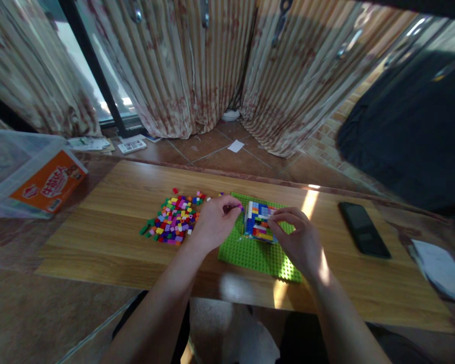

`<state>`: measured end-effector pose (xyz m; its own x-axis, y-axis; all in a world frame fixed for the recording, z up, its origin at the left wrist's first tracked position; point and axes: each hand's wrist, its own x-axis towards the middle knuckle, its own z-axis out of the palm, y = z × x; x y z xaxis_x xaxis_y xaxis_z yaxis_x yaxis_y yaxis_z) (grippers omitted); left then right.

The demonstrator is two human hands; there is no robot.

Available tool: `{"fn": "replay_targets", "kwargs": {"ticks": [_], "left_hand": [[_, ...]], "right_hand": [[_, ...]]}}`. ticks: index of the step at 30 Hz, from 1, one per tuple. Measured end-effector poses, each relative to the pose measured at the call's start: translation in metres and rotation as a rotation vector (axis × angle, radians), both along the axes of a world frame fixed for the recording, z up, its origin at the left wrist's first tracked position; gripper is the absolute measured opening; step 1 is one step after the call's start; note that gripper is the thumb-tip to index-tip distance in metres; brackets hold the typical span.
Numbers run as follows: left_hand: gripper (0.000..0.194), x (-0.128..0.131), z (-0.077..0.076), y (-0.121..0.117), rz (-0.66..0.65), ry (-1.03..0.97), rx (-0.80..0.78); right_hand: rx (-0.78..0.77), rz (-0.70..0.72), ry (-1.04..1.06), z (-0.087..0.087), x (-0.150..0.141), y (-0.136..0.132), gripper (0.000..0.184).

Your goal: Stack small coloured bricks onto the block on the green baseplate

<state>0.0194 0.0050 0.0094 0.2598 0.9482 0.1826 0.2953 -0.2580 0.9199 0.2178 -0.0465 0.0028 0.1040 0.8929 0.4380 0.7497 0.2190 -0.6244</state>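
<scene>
Multicoloured rectangular brick build, plastic (258, 221), sits on the studded green plastic baseplate (246, 254), just right of the left hand's (217, 221) fingertips and under the right hand's (299, 241). Left grip: narrow pinch, looks like a small purple plastic piece (241, 208) at the tips, just beside the build's left edge. Right grip: fingers bent close together at the top's right part; can't tell if they hold a brick or only touch the build. Main risk, my read: left pinch is on something tiny, so a slight roll of the fingers could drop or twist it. Second: right fingertips sit over the top, so uneven push there could pop a loose brick or tilt the build; can't see how firmly it's seated. Right hand also hides that side, so a misaligned stud could get missed. Sun patch on the baseplate, below the right fingers, may wash out studs. Loose pile of small mixed-colour bricks (177, 220) lies left of the left grip on the brown wooden table (109, 222); a wrist swing that way could scatter it.
</scene>
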Motion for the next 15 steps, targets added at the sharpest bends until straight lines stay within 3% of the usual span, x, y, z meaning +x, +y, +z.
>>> {"fn": "replay_targets", "kwargs": {"ticks": [6,15], "left_hand": [[0.012,0.0014,0.0007,-0.0012,-0.013,-0.023,-0.023],[0.020,0.0081,-0.0052,-0.0023,-0.120,-0.215,-0.134]], "right_hand": [[-0.005,0.006,0.033,-0.0017,-0.0013,0.0019,0.012],[0.040,-0.004,0.041,0.0006,-0.0026,-0.0006,0.010]]}}
